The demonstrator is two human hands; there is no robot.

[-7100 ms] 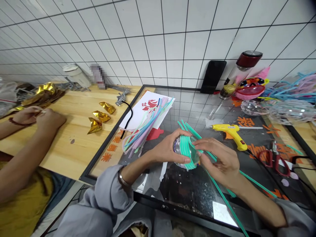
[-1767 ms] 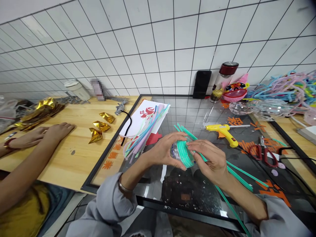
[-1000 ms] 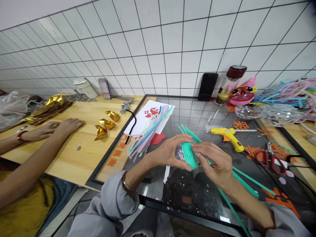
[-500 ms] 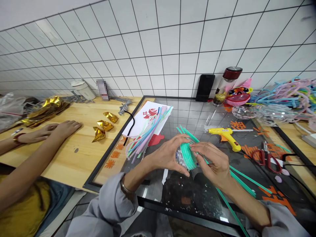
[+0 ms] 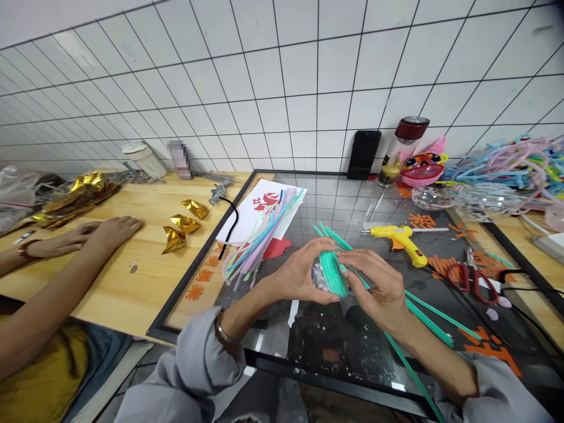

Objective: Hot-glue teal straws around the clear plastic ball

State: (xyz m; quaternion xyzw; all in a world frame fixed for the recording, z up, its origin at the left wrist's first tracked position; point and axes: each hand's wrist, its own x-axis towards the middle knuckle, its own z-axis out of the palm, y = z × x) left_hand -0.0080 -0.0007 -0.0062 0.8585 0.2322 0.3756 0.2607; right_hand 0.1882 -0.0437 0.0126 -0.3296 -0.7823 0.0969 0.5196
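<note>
item one: round object wrapped in green bands [image 5: 333, 275], held off the dark tabletop [image 5: 304, 346] in front of me.
item two: my left hand [image 5: 304, 271], curled around its silvery side, thumb below, fingers above.
item three: my right hand [image 5: 379, 281], thumb and forefinger closed at the object's open edge, on a green strand by the look of it; the strand's exact end is hidden.
step in hand, as i judge it: laying green strand snugly beside the previous turn. the next move calls for steady tension and a slow turn of the left wrist.
surroundings: spare green strips [image 5: 432, 322] under my right forearm, likely to snag; yellow glue gun [image 5: 399, 236] and red-handled scissors [image 5: 473, 281] beyond, to the right; pastel strips [image 5: 264, 235] on white paper [image 5: 238, 220]; gold foil pieces [image 5: 184, 224] farther left, near a co-worker's hands [image 5: 112, 234].
</note>
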